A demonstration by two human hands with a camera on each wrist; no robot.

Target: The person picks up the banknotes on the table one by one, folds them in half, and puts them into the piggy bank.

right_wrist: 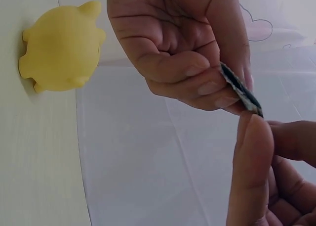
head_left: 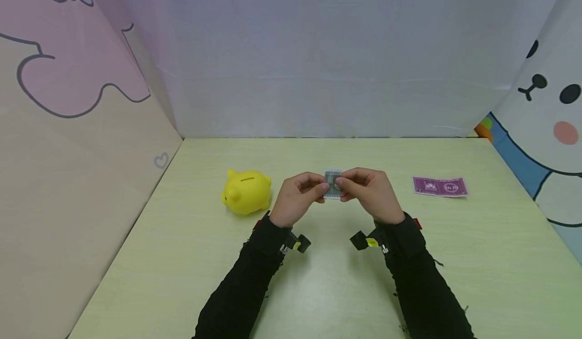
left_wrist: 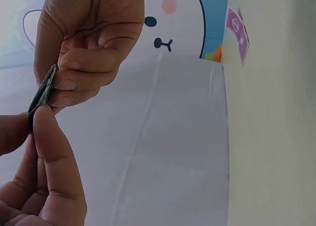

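A small folded green banknote (head_left: 333, 183) is held up between both hands in the head view. My left hand (head_left: 297, 197) pinches its left edge between thumb and fingers, while my right hand (head_left: 370, 192) pinches the right edge the same way. Seen edge-on in the left wrist view, the folded banknote (left_wrist: 43, 93) shows stacked layers. The right wrist view also gives the banknote (right_wrist: 241, 90) from its side, with fingertips of both hands on it. A yellow piggy bank (head_left: 247, 192) with a slot on top stands left of my left hand.
A purple banknote (head_left: 440, 187) with a crease lies on the pale table (head_left: 327, 288), right of my right hand. A white curtain (head_left: 318, 61) hangs behind the table, and printed cloth panels stand at both sides.
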